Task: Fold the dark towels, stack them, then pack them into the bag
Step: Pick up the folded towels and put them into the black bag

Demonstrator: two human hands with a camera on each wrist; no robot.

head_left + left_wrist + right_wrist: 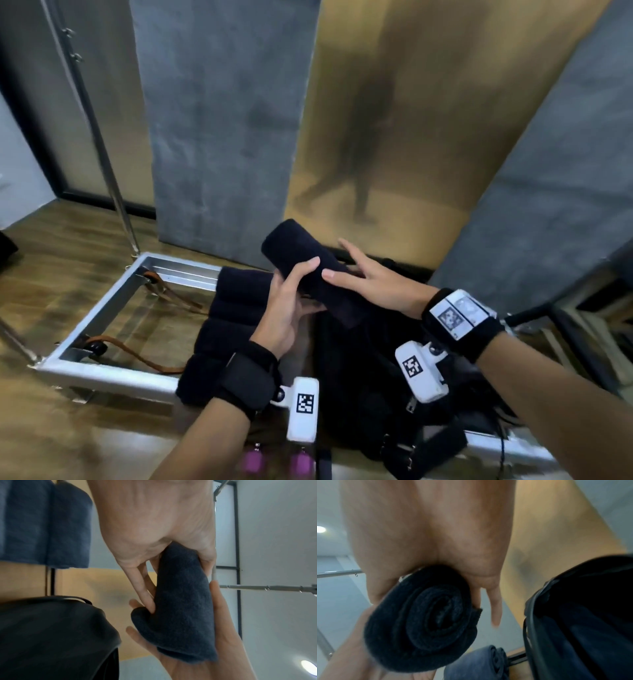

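A rolled dark towel (301, 260) is held up in the air, tilted, above the table. My left hand (289, 294) grips its middle from below, thumb over the top (204, 555). My right hand (370, 277) is at the roll's lower end with straight, spread fingers, its thumb lying on the cloth. The right wrist view shows the spiral end of the roll (426, 615) under the palm. Several more rolled dark towels (233, 318) lie side by side on the table to the left. The black bag (370, 383) lies directly beneath my hands.
The table is a glass top in a metal frame (102, 308), with brown straps (144, 363) under the glass. A metal pole (102, 144) stands at the back left. Grey and gold wall panels (222, 120) rise behind the table. Two purple objects (253, 462) show at the bottom edge.
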